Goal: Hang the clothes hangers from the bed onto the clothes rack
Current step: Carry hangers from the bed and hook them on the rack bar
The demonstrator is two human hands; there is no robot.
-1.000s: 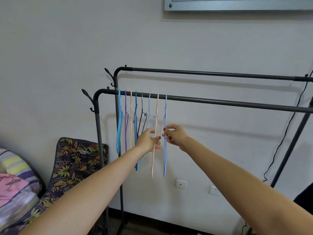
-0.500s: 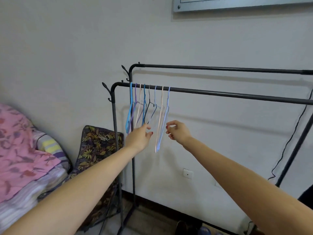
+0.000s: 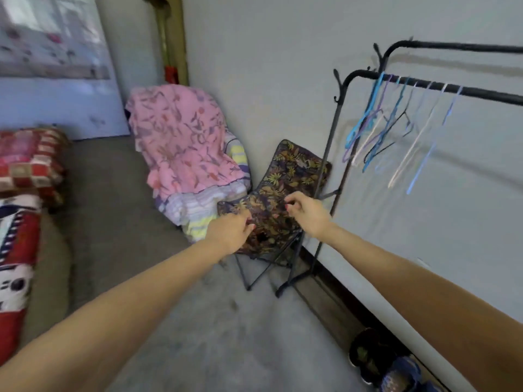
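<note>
Here, a cluster of thin clothes hangers [image 3: 396, 131] hangs from the front rail of the black clothes rack [image 3: 481, 93], bunched near the rail's left end. They are slim and wiry, in bright blue, purple, pale cream, black and light blue; motion blur smears them, so I cannot count them exactly. Each hooks over the rail at the top, and its long body slants down and to the left from the rail, toward the rack's left upright. The two rightmost ones, one cream and one light blue, sit slightly apart from the rest and slant the same way.

My left hand [image 3: 230, 232] is out in front of me, below and well left of the rack's hangers, fingers loosely curled with nothing in them. My right hand [image 3: 307, 212] is just left of the rack's upright, well below the rail, fingers also loosely curled and empty. Both hands are apart from the hangers.

Left of the rack's upright, touching or nearly touching it, stands a folding chair [image 3: 283, 190] with dark, leaf-patterned fabric. Further left of the rack, a pink floral blanket [image 3: 181, 137] is draped over a stack of folded bedding on the grey bed [image 3: 113, 193]. Below the rack, by the wall, lie dark shoes [image 3: 376, 355] on the floor.
</note>
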